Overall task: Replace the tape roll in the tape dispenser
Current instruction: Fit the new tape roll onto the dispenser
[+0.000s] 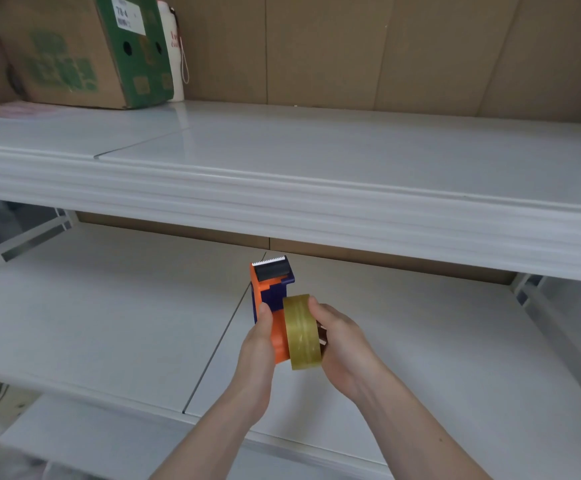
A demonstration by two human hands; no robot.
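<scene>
left hand [258, 355] grips dispenser [271, 296] | right hand [342, 344] holds tape roll [302, 332] against it

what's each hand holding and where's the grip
Left hand grips the orange tape dispenser by its body, thumb on top. Right hand grips the tape roll around its outer rim.

One head-worn view looks forward and down, close over white shelves [317, 188].
</scene>
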